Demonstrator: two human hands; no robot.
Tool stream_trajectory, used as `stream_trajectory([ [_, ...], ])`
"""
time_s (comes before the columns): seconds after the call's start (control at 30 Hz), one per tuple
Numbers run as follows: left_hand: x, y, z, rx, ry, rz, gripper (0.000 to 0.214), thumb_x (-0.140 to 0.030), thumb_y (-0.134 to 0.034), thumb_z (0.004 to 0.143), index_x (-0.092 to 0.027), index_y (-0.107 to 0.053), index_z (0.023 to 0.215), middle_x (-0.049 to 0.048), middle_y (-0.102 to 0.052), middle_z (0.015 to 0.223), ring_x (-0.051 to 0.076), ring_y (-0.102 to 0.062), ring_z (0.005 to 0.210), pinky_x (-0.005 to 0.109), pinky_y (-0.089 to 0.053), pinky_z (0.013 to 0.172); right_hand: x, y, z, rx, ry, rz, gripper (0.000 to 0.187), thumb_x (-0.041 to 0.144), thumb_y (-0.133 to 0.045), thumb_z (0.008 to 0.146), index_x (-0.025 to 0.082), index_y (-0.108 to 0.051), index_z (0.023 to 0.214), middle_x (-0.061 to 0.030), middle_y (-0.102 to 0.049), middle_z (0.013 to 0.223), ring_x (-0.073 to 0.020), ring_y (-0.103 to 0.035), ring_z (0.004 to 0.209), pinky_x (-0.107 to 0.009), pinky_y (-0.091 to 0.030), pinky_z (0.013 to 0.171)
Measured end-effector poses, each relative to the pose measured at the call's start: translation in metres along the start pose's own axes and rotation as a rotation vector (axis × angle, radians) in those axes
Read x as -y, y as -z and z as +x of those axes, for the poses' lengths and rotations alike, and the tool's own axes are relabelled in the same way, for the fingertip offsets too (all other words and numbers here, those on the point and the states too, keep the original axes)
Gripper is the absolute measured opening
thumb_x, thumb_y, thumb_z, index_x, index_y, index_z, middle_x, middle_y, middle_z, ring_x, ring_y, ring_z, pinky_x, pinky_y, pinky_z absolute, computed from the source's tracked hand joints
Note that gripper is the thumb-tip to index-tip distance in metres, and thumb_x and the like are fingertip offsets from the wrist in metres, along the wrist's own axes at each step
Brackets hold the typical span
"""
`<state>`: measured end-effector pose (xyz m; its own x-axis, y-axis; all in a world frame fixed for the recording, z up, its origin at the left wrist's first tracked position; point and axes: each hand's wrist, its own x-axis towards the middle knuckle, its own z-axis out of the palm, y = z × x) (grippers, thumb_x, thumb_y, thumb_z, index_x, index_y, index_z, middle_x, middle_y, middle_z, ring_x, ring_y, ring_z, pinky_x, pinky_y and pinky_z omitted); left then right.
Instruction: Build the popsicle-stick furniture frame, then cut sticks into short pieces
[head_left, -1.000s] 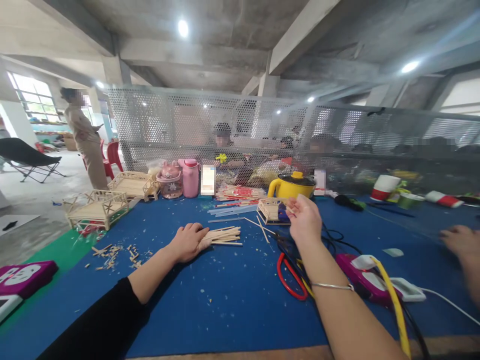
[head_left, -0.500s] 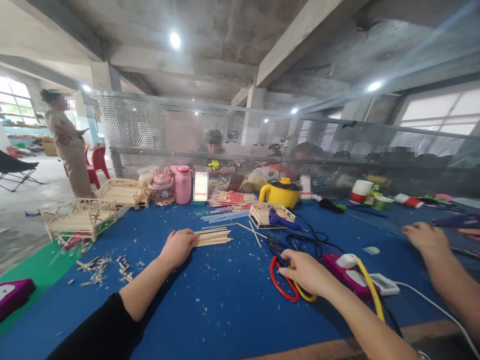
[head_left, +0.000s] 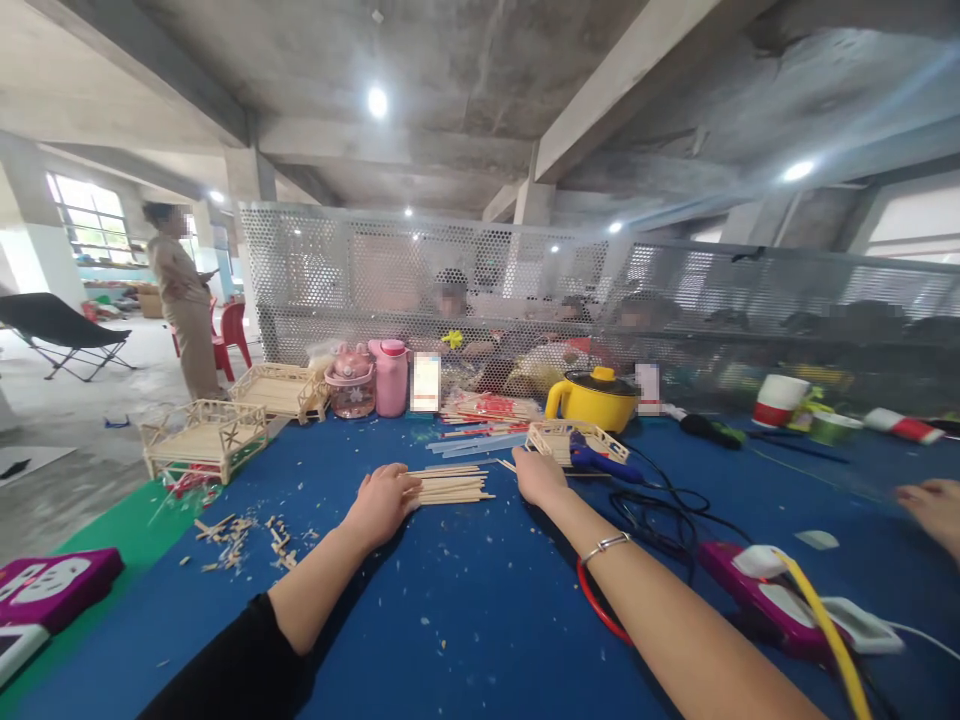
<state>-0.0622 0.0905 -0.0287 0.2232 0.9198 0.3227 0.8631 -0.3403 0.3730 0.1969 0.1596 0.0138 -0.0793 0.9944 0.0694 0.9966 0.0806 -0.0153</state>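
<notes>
My left hand [head_left: 386,503] is closed over the left ends of a row of thin wooden sticks [head_left: 454,487] lying on the blue table. To the right, my right hand [head_left: 541,478] pinches a thin wooden stick [head_left: 508,465], whose tip pokes out left of the fingers. Just behind that hand sits a small wooden tray-like frame [head_left: 540,436] with a blue glue gun [head_left: 600,458] leaning on it. Red-handled scissors [head_left: 606,612] lie partly hidden beneath my right forearm.
Finished-looking wooden frames [head_left: 199,447] and stick offcuts [head_left: 229,540] are on the left. A yellow pot [head_left: 596,402], pink bottle [head_left: 391,380] and mesh screen [head_left: 337,270] stand behind. A purple power strip [head_left: 750,590] with cables lies right, near another person's hand [head_left: 934,510].
My right hand has left the scissors and reached forward and left to the loose sticks. My left hand stays on the row of sticks. The view has turned slightly left.
</notes>
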Motion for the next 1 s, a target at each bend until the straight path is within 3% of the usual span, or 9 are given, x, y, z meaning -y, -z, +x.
stream_trajectory([
  [0.23,0.005,-0.011,0.012,-0.051,0.023,-0.134,0.025,-0.028,-0.056,0.077,-0.018,-0.069,0.097,0.009,-0.062,0.106,0.02,-0.056,0.099,0.028,-0.04,0.092,-0.001,0.017,-0.024,-0.034,0.216,0.054,0.033,0.005,-0.043,0.082,0.012,-0.047,0.114,-0.013,-0.062,0.093,-0.0196,-0.058,0.082,-0.03,-0.04,0.067],
  [0.4,0.004,0.0,0.015,-0.215,0.171,-0.182,0.031,-0.029,-0.041,0.085,-0.015,-0.064,0.102,0.0089,-0.059,0.112,0.018,-0.052,0.107,0.028,-0.035,0.098,0.039,0.007,-0.065,-0.042,0.557,0.09,0.027,0.004,-0.043,0.078,0.022,-0.058,0.091,-0.0052,-0.063,0.097,-0.0196,-0.053,0.097,-0.03,-0.032,0.081],
  [0.5,0.005,0.006,0.009,-0.275,0.277,-0.171,0.041,-0.03,-0.027,0.09,-0.011,-0.057,0.11,0.0125,-0.057,0.116,0.02,-0.049,0.111,0.031,-0.034,0.098,0.056,0.0,-0.072,-0.064,0.622,0.113,0.028,0.009,-0.041,0.081,0.022,-0.06,0.098,-0.0076,-0.063,0.101,-0.0215,-0.052,0.1,-0.033,-0.032,0.084],
  [0.6,-0.001,0.003,-0.001,-0.251,0.341,-0.148,0.045,-0.034,-0.029,0.089,-0.007,-0.053,0.116,0.0173,-0.054,0.118,0.024,-0.045,0.116,0.038,-0.032,0.099,0.04,0.014,-0.074,-0.222,0.546,0.191,0.04,0.018,-0.047,0.08,0.021,-0.049,0.12,-0.0095,-0.056,0.119,-0.0235,-0.048,0.108,-0.034,-0.034,0.087],
  [0.7,-0.02,-0.003,-0.009,-0.209,0.248,-0.029,0.052,-0.046,-0.046,0.081,-0.018,-0.048,0.125,0.0154,-0.037,0.137,0.034,-0.024,0.129,0.054,-0.019,0.102,-0.004,0.035,-0.091,-0.374,0.362,0.249,0.033,0.027,-0.046,0.081,0.024,-0.052,0.113,-0.0066,-0.06,0.114,-0.0218,-0.054,0.102,-0.031,-0.039,0.082],
  [0.77,-0.036,-0.006,-0.01,-0.153,0.042,0.083,0.048,-0.047,-0.055,0.076,-0.028,-0.053,0.12,0.0089,-0.033,0.14,0.035,-0.021,0.129,0.058,-0.013,0.102,-0.037,0.04,-0.111,-0.28,0.138,0.169,0.021,0.034,-0.043,0.082,0.025,-0.058,0.093,-0.0046,-0.067,0.089,-0.022,-0.061,0.079,-0.031,-0.041,0.065],
  [0.83,-0.049,-0.007,-0.008,-0.064,-0.107,0.122,0.031,-0.042,-0.055,0.078,-0.03,-0.063,0.105,0.0066,-0.049,0.126,0.029,-0.037,0.119,0.05,-0.022,0.101,-0.064,0.035,-0.132,-0.1,-0.003,0.048,0.025,0.04,-0.042,0.081,0.023,-0.058,0.09,-0.0068,-0.068,0.083,-0.0253,-0.062,0.073,-0.031,-0.04,0.057],
  [0.9,-0.056,-0.009,-0.004,0.028,-0.147,0.114,0.024,-0.04,-0.051,0.081,-0.028,-0.068,0.092,0.0061,-0.06,0.102,0.024,-0.049,0.102,0.04,-0.034,0.092,-0.081,0.023,-0.147,-0.002,-0.034,0.056,0.03,0.041,-0.045,0.078,0.022,-0.057,0.097,-0.0089,-0.067,0.094,-0.0269,-0.063,0.082,-0.031,-0.042,0.06],
  [1.0,-0.059,-0.012,0.001,0.063,-0.074,0.115,0.024,-0.038,-0.05,0.081,-0.024,-0.07,0.084,0.0061,-0.062,0.088,0.022,-0.054,0.091,0.035,-0.039,0.081,-0.09,0.01,-0.156,-0.012,-0.03,0.149,0.035,0.043,-0.044,0.078,0.024,-0.055,0.106,-0.0067,-0.065,0.104,-0.0245,-0.062,0.091,-0.029,-0.044,0.065],
])
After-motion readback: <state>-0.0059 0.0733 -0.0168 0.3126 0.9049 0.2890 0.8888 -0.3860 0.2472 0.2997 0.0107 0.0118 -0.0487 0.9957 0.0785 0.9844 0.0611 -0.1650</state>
